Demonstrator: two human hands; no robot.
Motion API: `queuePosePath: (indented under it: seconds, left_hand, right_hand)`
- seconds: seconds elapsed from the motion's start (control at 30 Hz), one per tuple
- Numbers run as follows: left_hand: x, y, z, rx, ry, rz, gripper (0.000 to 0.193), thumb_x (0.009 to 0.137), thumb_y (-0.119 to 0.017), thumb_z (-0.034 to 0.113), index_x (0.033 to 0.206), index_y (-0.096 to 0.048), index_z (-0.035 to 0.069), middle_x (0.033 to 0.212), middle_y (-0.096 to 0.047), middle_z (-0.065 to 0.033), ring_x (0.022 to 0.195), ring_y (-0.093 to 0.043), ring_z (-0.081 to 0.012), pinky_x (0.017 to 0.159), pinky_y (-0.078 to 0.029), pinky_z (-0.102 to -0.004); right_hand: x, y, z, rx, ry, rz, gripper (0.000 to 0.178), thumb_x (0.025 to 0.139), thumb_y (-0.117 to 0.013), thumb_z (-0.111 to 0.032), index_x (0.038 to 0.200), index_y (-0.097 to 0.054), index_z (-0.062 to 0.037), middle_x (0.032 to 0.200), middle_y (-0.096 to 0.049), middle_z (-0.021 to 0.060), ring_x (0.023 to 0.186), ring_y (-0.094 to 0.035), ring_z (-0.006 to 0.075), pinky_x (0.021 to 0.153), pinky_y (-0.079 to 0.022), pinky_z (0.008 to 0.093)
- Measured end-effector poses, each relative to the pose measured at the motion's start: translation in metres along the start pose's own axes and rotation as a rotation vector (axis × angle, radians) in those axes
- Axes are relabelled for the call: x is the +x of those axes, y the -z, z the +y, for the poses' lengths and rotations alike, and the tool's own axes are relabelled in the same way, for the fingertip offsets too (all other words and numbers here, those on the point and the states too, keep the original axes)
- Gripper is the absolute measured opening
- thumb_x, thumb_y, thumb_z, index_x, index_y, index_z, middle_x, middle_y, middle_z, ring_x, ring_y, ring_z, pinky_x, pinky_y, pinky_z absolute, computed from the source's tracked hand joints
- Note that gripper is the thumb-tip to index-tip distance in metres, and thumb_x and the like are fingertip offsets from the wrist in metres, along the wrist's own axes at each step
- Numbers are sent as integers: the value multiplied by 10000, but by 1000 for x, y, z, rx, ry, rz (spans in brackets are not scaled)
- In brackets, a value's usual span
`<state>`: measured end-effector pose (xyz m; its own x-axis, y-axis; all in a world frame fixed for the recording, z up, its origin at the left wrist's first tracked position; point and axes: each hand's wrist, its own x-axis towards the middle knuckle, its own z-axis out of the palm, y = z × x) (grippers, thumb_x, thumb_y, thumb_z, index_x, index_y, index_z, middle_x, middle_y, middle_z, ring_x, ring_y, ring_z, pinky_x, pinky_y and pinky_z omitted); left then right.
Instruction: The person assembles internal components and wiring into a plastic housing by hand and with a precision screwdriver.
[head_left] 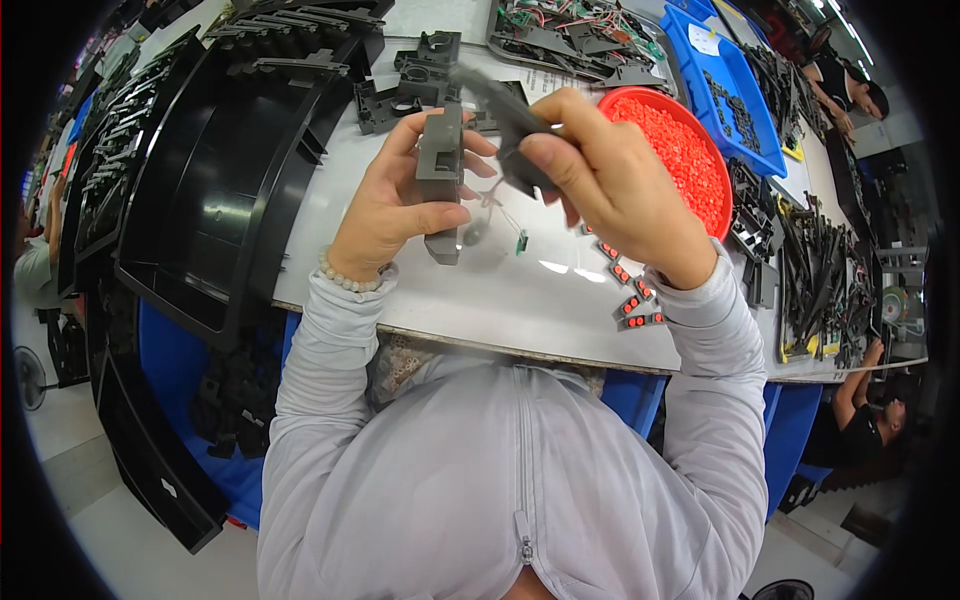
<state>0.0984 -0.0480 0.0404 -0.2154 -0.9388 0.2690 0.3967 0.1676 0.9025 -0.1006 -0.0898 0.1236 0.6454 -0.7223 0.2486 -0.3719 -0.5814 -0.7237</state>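
My left hand (372,212) is closed around a dark grey plastic housing (438,165), held upright over the white table. In my right hand (622,185), pinched between thumb and fingers, is a dark plastic cover-like piece (512,130). Its far end is blurred by motion and reaches toward the housing's top; whether the two touch I cannot tell. Thin pale wires with a small green circuit board (522,242) hang beside the housing. Where the wires attach is hidden.
Right of my hands stand a red bowl (725,200) full of small red pieces and a blue tray (768,158). Small black-and-red parts (632,306) lie nearer. Grey housings (412,82) sit beyond, large black trays (215,205) at left. Other people work at right.
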Motion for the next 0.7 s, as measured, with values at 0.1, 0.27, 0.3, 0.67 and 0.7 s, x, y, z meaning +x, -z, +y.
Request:
queuePosePath:
  seconds: [0.1, 0.27, 0.3, 0.67, 0.7]
  left_hand:
    - [-2, -4, -3, 0, 83, 38, 736, 672, -760, 47, 1292, -363, 49, 1143, -527, -80, 1035, -526, -180, 851, -457, -311]
    - [-1, -9, -1, 78, 197, 6, 700, 680, -777, 73, 1267, -400, 16, 1163, -512, -47, 1054, -502, -144, 897, -412, -281]
    - [0, -10, -2, 77, 202, 2, 700, 680, -777, 73, 1267, -400, 16, 1163, -512, -47, 1054, -502, -144, 897, -412, -281]
    - [-4, -16, -12, 639, 145, -253, 445, 694, -748, 186, 1076, -597, 14, 1296, -388, -113, 1114, -480, -224, 872, -446, -319]
    - [-5, -20, -12, 677, 107, -220, 333, 700, -731, 181, 962, -629, 3, 1201, -435, -106, 1052, -513, -223, 816, -466, -319]
  right_hand:
    - [-1, -6, 4, -117, 98, -3, 188, 867, -557, -213, 938, -527, -42, 575, -561, 149, 506, -559, 334, 473, -414, 406]
    - [-8, -7, 12, -145, 182, -29, 249, 865, -554, -165, 1068, -509, -28, 592, -574, 152, 542, -576, 330, 477, -417, 400]
    - [-10, -6, 14, -144, 177, -26, 249, 865, -554, -165, 1068, -509, -28, 592, -574, 152, 542, -576, 330, 477, -417, 400]
    - [-23, -3, 15, -293, 293, -71, 267, 822, -596, -151, 1081, -551, -103, 589, -588, 74, 518, -573, 273, 467, -422, 369]
    - [-25, -3, 14, -293, 286, -73, 267, 822, -596, -151, 1081, -551, -103, 589, -588, 74, 518, -573, 273, 467, -422, 369]
